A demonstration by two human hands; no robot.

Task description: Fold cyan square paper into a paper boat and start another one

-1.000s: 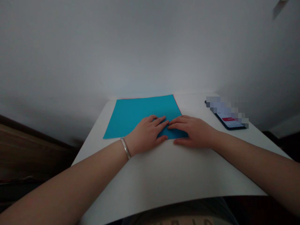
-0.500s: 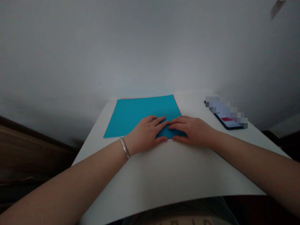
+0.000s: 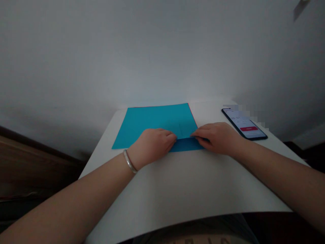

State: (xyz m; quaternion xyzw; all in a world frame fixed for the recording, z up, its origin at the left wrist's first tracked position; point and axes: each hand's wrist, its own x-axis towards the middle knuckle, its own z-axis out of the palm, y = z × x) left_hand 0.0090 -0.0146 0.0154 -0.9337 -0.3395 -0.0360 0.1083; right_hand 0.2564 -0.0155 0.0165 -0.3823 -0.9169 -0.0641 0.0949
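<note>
A small piece of blue paper [image 3: 186,145] lies over the near right part of a stack of larger blue sheets [image 3: 152,117], whose far and right edges show a thin red line. Its edge stands slightly raised between my hands, with a faint crease line beyond it. My left hand [image 3: 154,144], with a silver bangle at the wrist, has its fingers curled and closed on the left end of that edge. On the other end, my right hand [image 3: 215,138] pinches the paper between thumb and fingers. My hands cover both ends of the small paper.
A phone [image 3: 245,123] with a lit screen and a red button lies to the right on the white table [image 3: 203,183]. Behind the table rises a pale wall [image 3: 157,54]. Brown wood [image 3: 33,162] stands low on the left.
My fingers, spread flat on the small paper before, have curled and closed on its edge. My hands have moved apart, and the paper between them shows a raised edge.
</note>
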